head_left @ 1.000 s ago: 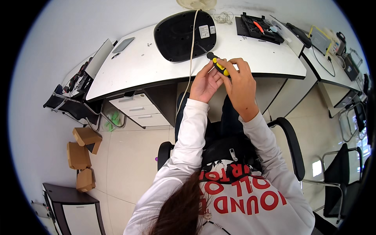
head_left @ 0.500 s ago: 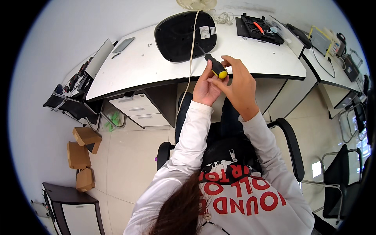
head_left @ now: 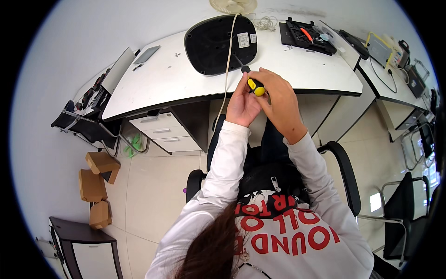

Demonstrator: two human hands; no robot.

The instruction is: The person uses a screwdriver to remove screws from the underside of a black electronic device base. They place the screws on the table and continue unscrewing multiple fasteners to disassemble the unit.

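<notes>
My left hand (head_left: 243,104) and my right hand (head_left: 279,99) are both closed round a black-and-yellow screwdriver (head_left: 256,85), the left from below and left, the right from the right with its fingers over the handle. The screwdriver's shaft points up-left to the underside of a black rounded base (head_left: 208,43) lying on the white desk; whether its tip sits in a hole is too small to tell. A pale cable (head_left: 228,63) runs across the base and down over the desk's front edge, just left of my hands.
An open black tool case (head_left: 293,33) with orange-handled pliers lies back right, a grey flat device (head_left: 147,54) at left, a fan (head_left: 233,5) behind. A drawer unit (head_left: 166,131) is below the desk (head_left: 139,86). Chairs (head_left: 403,215) stand right, cardboard boxes (head_left: 93,186) left on the floor.
The screwdriver handle has turned in my fingers, its yellow parts showing differently. My right hand's fingers have shifted inward over the handle; the base stays on the desk.
</notes>
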